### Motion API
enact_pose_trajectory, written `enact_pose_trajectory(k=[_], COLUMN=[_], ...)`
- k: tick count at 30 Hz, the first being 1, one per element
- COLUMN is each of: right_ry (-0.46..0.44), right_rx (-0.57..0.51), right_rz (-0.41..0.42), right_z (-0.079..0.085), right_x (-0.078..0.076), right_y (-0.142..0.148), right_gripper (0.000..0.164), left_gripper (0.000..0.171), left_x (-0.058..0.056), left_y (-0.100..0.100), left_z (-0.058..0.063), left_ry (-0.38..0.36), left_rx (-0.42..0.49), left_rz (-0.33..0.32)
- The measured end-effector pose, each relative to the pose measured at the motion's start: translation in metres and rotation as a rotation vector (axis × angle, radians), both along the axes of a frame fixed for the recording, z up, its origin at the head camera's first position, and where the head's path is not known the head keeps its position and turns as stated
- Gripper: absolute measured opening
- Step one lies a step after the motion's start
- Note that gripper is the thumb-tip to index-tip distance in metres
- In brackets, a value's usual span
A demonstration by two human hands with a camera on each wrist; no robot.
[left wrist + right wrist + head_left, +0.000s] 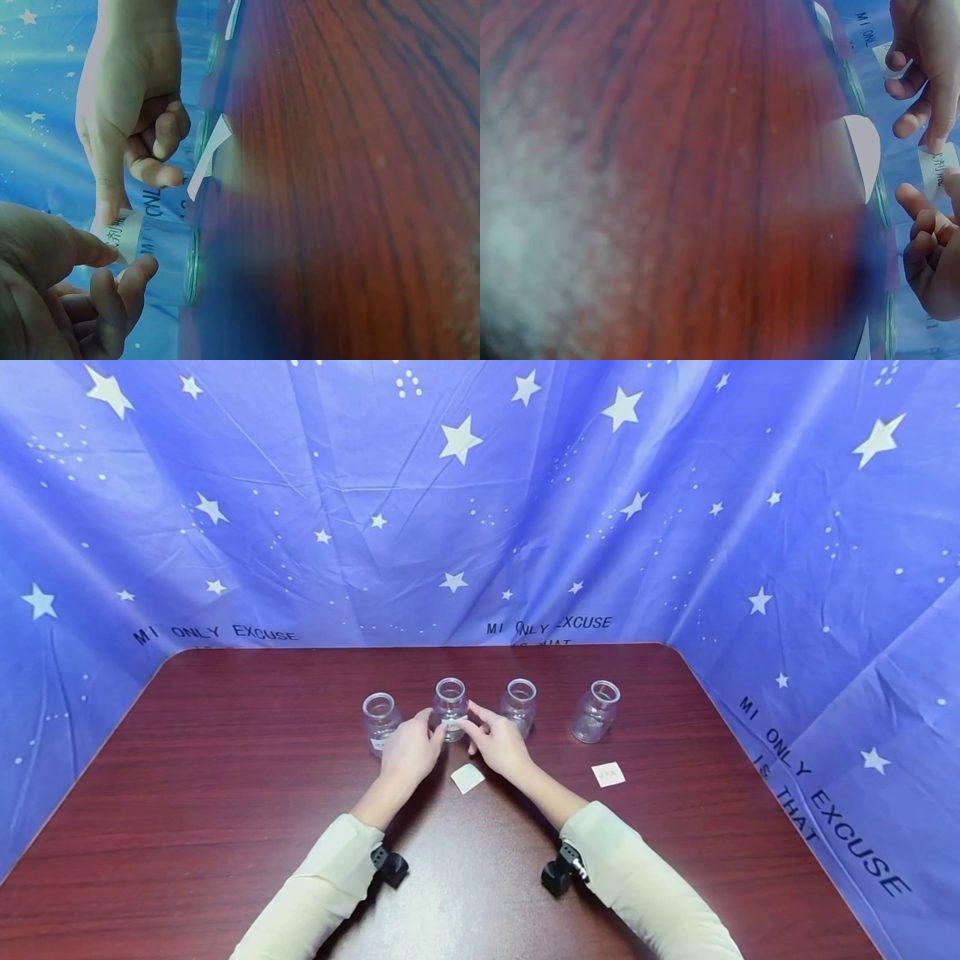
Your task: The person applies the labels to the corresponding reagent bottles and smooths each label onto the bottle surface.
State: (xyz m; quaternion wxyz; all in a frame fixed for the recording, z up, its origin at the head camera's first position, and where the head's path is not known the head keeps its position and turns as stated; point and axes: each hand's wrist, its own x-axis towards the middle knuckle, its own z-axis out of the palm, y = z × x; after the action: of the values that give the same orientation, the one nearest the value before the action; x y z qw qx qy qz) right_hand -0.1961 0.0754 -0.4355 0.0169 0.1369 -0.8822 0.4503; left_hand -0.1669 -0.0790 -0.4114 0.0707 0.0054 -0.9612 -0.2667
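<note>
A small clear glass jar [450, 688], second from the left in a row, stands upright between my two hands. On its front sits a white paper label [129, 234] with dark handwriting. My left hand [408, 748] holds the jar from the left, thumb on the label's edge and fingers around the side. From the right, my right hand [501, 746] holds it too, its thumb pressing the label and its forefinger at the side, the other fingers curled below. Just in front lies a pale square of paper [468, 779], one edge lifted off the table.
At the left stands another labelled jar [379, 710], partly behind my left hand. To the right are a third jar [521, 692] and a fourth jar [596, 714]. A paper square with faint writing [608, 774] lies before the fourth. Starry blue cloth [420, 560] surrounds the brown table [225, 777].
</note>
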Motion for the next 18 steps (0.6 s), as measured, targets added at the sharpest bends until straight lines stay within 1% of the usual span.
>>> enact_pose_trajectory(k=[4, 13, 16, 18], right_ry=[-0.008, 0.011, 0.003, -0.013], right_rx=[-0.01, -0.013, -0.007, 0.001], right_rz=[0.004, -0.001, 0.005, 0.002], right_z=[-0.0013, -0.0006, -0.0001, -0.0003], right_x=[0.0011, 0.0016, 0.0011, 0.0007], right_y=[0.001, 0.0016, 0.0019, 0.0016], right_gripper=[0.045, 0.039, 0.039, 0.043], left_gripper=[0.041, 0.042, 0.042, 0.041], left_x=[0.0007, 0.0017, 0.0018, 0.002], left_y=[0.0, -0.0018, -0.0028, -0.0033], left_z=[0.0006, 0.0011, 0.0002, -0.0007], left_ry=[-0.005, 0.0, 0.005, -0.004], left_rx=[0.002, 0.009, 0.013, 0.011], left_rz=[0.005, 0.008, 0.01, 0.012])
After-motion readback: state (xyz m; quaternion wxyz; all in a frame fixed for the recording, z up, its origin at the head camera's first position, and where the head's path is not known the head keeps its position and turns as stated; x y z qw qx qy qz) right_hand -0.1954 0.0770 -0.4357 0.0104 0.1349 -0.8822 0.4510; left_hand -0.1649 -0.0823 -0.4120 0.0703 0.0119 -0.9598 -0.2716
